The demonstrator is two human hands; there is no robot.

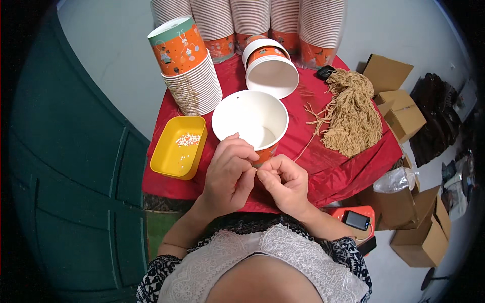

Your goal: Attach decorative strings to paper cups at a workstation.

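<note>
My left hand (228, 177) and my right hand (288, 184) meet over the near edge of the red-covered table. Their fingertips are pinched close together. Whatever they hold between them is too small to make out. Just beyond my fingers stands a paper bucket (237, 113), white inside and orange outside, with its mouth facing up. The fingers hide part of its front. A yellow tray (160, 156) with small white and orange beads (188, 139) lies left of the bucket. To the right is a bundle of tan cords (353, 113), some with loose ends straying toward the bucket.
A tilted stack of buckets (194, 86) stands at the back left, with an orange and green one on top. Two buckets (273, 76) lie on their sides behind. Tall wrapped stacks (321, 30) line the wall. Cardboard boxes (424, 235) and a phone (356, 220) are at the right.
</note>
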